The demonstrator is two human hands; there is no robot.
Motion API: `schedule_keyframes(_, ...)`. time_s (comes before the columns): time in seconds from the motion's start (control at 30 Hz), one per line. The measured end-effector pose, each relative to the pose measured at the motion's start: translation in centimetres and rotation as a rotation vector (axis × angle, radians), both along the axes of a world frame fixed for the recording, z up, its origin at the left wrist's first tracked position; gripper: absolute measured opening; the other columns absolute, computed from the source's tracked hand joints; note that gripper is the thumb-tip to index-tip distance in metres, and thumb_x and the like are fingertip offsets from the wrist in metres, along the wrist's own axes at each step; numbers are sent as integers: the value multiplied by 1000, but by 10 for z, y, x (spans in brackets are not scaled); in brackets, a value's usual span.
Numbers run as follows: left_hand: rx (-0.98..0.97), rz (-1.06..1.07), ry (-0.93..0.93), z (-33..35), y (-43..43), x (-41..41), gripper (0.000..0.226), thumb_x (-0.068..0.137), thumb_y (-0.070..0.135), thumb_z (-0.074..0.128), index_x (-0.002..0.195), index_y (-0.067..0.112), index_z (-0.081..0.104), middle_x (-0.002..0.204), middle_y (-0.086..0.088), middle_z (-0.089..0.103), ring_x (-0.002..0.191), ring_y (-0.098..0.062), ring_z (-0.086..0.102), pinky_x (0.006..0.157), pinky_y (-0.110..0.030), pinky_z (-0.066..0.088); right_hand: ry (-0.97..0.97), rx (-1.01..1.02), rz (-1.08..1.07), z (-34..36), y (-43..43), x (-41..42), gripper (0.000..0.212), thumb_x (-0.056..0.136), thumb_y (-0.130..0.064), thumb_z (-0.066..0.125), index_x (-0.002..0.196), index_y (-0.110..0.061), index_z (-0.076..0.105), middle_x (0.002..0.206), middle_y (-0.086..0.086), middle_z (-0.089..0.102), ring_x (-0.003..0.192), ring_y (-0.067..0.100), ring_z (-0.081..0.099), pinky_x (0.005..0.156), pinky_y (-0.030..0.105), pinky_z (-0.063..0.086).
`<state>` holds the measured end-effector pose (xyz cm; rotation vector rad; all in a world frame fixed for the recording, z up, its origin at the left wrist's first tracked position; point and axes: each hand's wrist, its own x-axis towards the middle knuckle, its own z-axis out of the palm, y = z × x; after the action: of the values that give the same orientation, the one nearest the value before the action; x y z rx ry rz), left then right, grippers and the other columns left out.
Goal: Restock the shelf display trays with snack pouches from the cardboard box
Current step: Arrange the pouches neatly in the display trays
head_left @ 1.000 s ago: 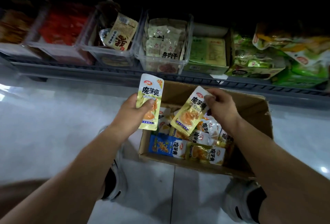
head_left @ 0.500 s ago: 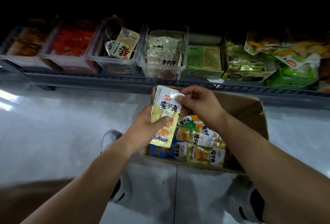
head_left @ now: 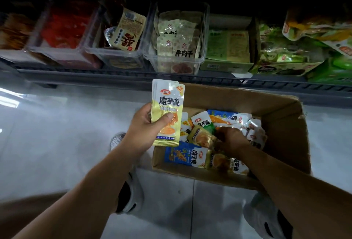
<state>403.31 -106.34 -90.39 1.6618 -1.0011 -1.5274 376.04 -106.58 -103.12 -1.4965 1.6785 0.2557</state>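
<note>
My left hand [head_left: 145, 128] grips yellow snack pouches [head_left: 167, 105] stacked together and held upright, just left of the cardboard box [head_left: 282, 124] on the floor. The box holds several loose pouches in yellow, blue and green wrappers. My right hand [head_left: 231, 139] is down inside the box with its fingers curled round a yellow pouch [head_left: 202, 137]. Above the box, clear display trays stand in a row on the low shelf; one tray [head_left: 116, 56] holds a tan pouch, another tray [head_left: 179, 61] is filled with pale pouches.
A dark shelf rail [head_left: 133, 76] runs in front of the trays. Green packages [head_left: 285, 54] and a green carton [head_left: 226, 48] fill the shelf's right side. My two shoes [head_left: 131, 196] stand on the white floor tiles beside the box.
My right hand added its yellow pouch to the one in my left hand, then dropped into the box and closed on another pouch. My left hand stays raised with the stack.
</note>
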Motion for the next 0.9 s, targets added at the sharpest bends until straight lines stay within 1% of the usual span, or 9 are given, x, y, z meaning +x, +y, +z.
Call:
schedule_keyframes(0.13, -1, -3, 13, -2, 0, 0, 23, 95, 13, 71, 115, 24, 68, 104, 2, 80, 94, -19, 78, 78, -38, 64, -20, -27, -35, -3, -3, -3, 17, 93, -20, 65, 106, -29, 72, 105, -4, 65, 101, 21, 62, 91, 34, 52)
schedule_keyframes(0.23, -12, 11, 23, -3, 1, 2, 23, 95, 13, 71, 116, 23, 68, 104, 2, 80, 94, -20, 78, 79, -40, 64, -401, -127, -352, 14, -7, -10, 30, 90, 3, 60, 79, -23, 69, 85, 1, 67, 82, 20, 63, 76, 30, 55)
schedule_keyframes(0.33, -2, 32, 29, -3, 1, 2, 26, 94, 17, 73, 119, 25, 68, 106, 3, 79, 95, -20, 77, 84, -45, 62, -571, -162, -565, 57, -14, -11, 10, 96, -9, 64, 87, -13, 63, 75, 2, 66, 64, 14, 60, 54, 21, 50)
schedule_keyframes(0.47, -29, 46, -5, -2, 3, -2, 31, 92, 19, 75, 122, 21, 67, 106, 2, 79, 95, -18, 77, 84, -46, 62, -838, -122, -647, 103, -15, -2, 9, 94, -9, 66, 86, -8, 62, 61, 1, 61, 53, 11, 54, 51, 24, 45)
schedule_keyframes(0.6, -52, 85, 16, 2, 8, -6, 30, 91, 13, 76, 120, 15, 67, 101, 0, 79, 89, -15, 77, 69, -26, 62, -1018, -72, -686, 136, -12, 16, 8, 96, -8, 60, 89, -9, 62, 77, 11, 64, 60, 19, 58, 58, 32, 49)
schedule_keyframes(0.67, -54, 91, 27, 6, 12, -5, 28, 90, 13, 76, 117, 16, 68, 96, 2, 80, 85, -12, 77, 65, -22, 59, -1042, -20, -653, 149, -10, 18, 7, 99, -11, 57, 96, -10, 64, 84, 11, 67, 64, 18, 63, 58, 31, 54)
schedule_keyframes(0.8, -66, 25, 49, 16, 17, -1, 22, 91, 13, 75, 112, 18, 69, 98, 4, 80, 92, -17, 77, 75, -28, 59, -928, 98, -496, 166, -9, 3, 15, 96, -5, 60, 105, -13, 69, 87, 8, 70, 59, 12, 62, 50, 24, 53)
schedule_keyframes(0.87, -59, -37, 44, 21, 18, 1, 23, 92, 14, 75, 114, 18, 69, 102, 3, 80, 96, -18, 77, 80, -31, 60, -806, 121, -341, 170, -11, -10, 25, 94, -1, 62, 110, -17, 71, 94, 6, 72, 64, 11, 62, 58, 24, 54)
schedule_keyframes(0.9, -60, -74, 35, 23, 19, 1, 25, 92, 15, 75, 116, 18, 69, 105, 2, 80, 98, -19, 76, 83, -32, 60, -753, 124, -254, 173, -13, -15, 29, 93, 0, 63, 111, -20, 72, 101, 4, 74, 74, 13, 66, 69, 29, 55)
